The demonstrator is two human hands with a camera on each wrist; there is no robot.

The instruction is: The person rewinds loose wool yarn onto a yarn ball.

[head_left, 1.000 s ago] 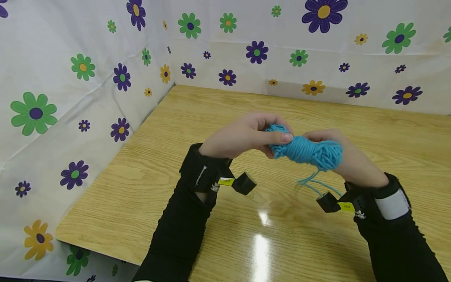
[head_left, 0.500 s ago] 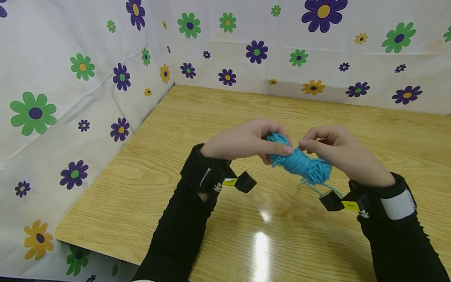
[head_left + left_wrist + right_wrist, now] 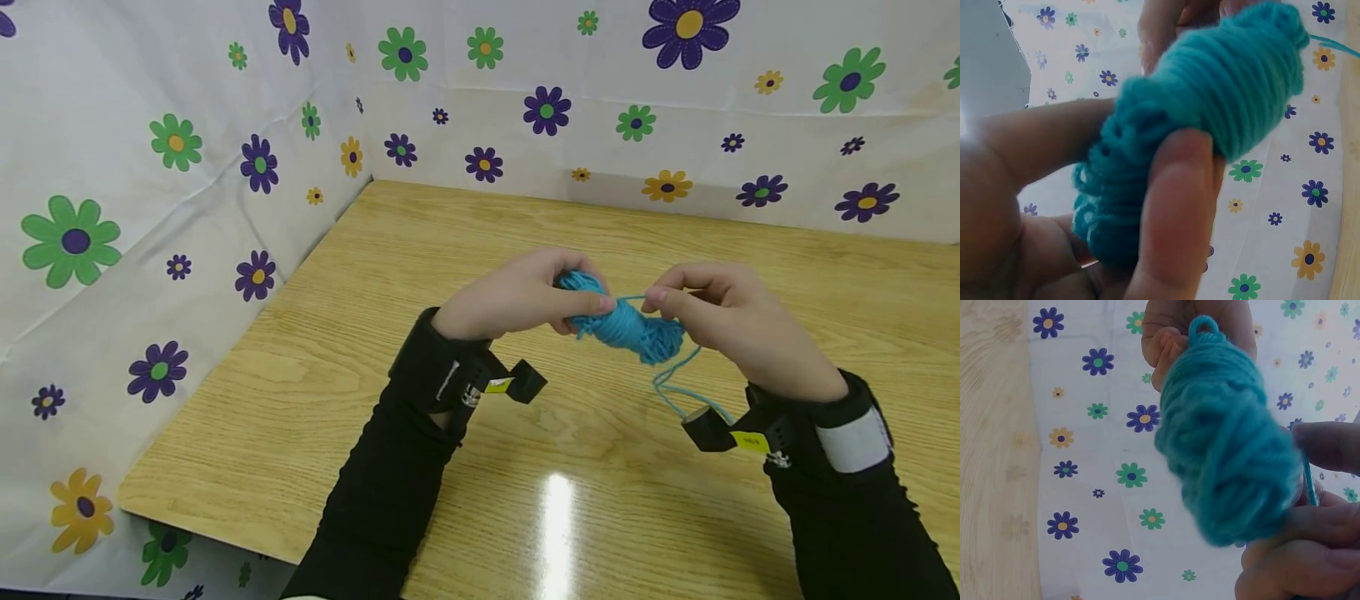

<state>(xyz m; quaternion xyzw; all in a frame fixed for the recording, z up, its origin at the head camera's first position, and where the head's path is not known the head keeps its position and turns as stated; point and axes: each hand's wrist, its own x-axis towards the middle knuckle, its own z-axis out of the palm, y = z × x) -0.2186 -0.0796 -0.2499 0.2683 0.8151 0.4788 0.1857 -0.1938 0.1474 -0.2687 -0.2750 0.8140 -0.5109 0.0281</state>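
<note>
A bundle of turquoise yarn (image 3: 626, 325), wound tightly round its middle with looped ends, hangs above the table. My left hand (image 3: 525, 293) grips its left end, the thumb (image 3: 1179, 206) lying across the windings in the left wrist view. To the right, my right hand (image 3: 723, 321) pinches a strand between thumb and fingers, and that strand runs taut to the bundle's middle. In the right wrist view a small loop stands up at the far end of the bundle (image 3: 1222, 444). A loose yarn tail (image 3: 663, 383) droops below the right hand.
Below the hands is a wooden table (image 3: 300, 400) with a bright reflection near its front. White flowered cloth (image 3: 450, 92) lines the back and left side. Wrist cameras on black straps (image 3: 435, 367) are worn on both forearms.
My right hand has moved from behind the bundle's right end to pinching a strand and drawing it out rightward. The bundle, still in my left hand, has tilted and shifted slightly left.
</note>
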